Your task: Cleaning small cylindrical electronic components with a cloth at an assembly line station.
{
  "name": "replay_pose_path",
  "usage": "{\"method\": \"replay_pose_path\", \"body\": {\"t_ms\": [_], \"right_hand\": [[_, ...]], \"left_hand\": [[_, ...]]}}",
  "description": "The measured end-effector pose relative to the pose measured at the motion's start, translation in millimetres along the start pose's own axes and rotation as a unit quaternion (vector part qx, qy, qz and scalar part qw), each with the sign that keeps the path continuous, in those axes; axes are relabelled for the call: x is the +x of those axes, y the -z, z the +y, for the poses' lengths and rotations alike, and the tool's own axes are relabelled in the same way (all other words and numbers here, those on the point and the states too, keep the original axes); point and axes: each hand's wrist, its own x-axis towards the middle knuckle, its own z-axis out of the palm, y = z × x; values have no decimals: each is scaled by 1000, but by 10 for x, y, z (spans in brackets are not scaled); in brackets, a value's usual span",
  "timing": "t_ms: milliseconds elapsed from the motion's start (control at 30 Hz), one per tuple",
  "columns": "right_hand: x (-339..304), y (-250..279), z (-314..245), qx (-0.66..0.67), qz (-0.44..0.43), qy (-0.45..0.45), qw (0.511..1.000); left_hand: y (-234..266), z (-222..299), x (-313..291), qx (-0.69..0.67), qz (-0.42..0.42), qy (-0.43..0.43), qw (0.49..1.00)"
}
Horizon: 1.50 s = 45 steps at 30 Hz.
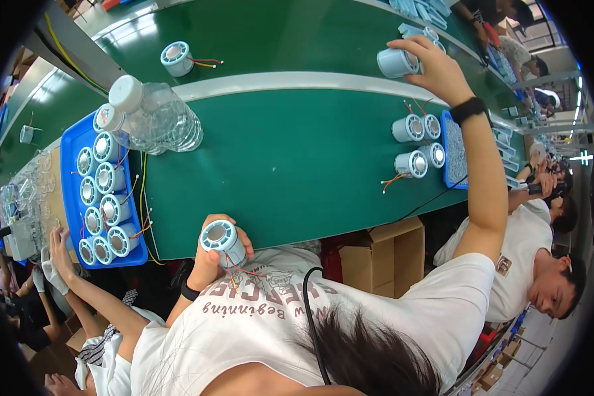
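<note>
The cylindrical units point(396, 63) look smooth plastic with metallic discs point(218, 234), the bottle point(165, 119) glossy clear plastic, the box point(399, 249) matt cardboard

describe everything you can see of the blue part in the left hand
The blue part is a short, pale-blue cylinder that looks like plastic. Its round end has a slotted ring around a grey, metallic-looking disc. Thin red and yellowish wires trail from its lower side. It is tilted, with the slotted end facing up toward the camera. The left hand grips its side, near the front edge of the green table. Its underside is hidden.
</note>
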Motion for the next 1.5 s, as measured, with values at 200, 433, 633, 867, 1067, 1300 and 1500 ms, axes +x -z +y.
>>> {"method": "replay_pose_path", "body": {"t_ms": [200, 433, 633, 867, 1067, 1300, 1500], "right_hand": [[-449, 425, -762, 83, 15, 115, 990], [-686, 619, -1078, 350, -189, -95, 912], [-790, 695, -1254, 458, -244, -292, 803], [-791, 419, -1288, 228, -81, 182, 953], [-818, 343, -1241, 138, 1, 261, 955], [-662, -112, -467, -106, -70, 96, 987], [-581, -442, -294, 19, -121, 12, 992]], "left_hand": [[37, 11, 5, 42, -29, -19, 999], [46, -45, -37, 50, -29, -20, 998], [31, -62, -60, 54, -32, -22, 998], [46, -65, -54, 94, -29, -35, 995], [39, -39, -20, 94, -27, -38, 994], [29, -10, -27, 78, -42, -33, 996], [94, -32, -16, 69, -58, -38, 995]]}}
